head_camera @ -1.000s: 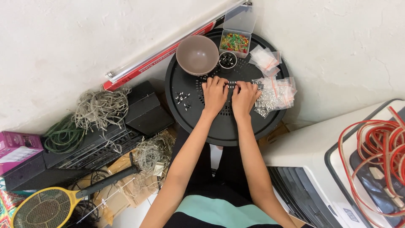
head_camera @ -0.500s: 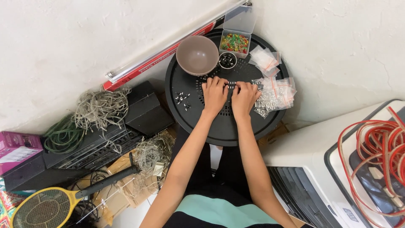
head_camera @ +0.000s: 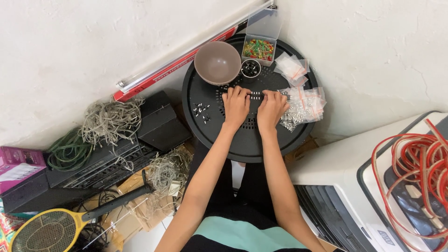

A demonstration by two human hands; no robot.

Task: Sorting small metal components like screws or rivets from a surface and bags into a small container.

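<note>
Scanning left to right: a small scatter of tiny dark parts (head_camera: 201,112) lies loose on the left of the round black tray (head_camera: 242,144), close to its rim. These could be knocked off by a forearm shift and lost in the wire clutter (head_camera: 112,119) on the floor below.

Left hand (head_camera: 236,105) is curled palm-down, fingertips pinched on a short row of small components (head_camera: 255,95) near the tray centre. Right hand (head_camera: 272,106) is curled the same way, pinching the row's other end. Grip detail is hidden under the knuckles; probably a light pinch, not a full clamp. The row could be bent or dropped if pulled unevenly, and loose pieces might fall through the tray perforations.

Brown bowl (head_camera: 217,62) and small dark cup (head_camera: 250,68) sit just beyond the fingertips; a forward reach could tip the cup.

Clear bags of parts (head_camera: 303,105) touch the right hand's side and overhang the rim; slippage is likely if nudged.
</note>
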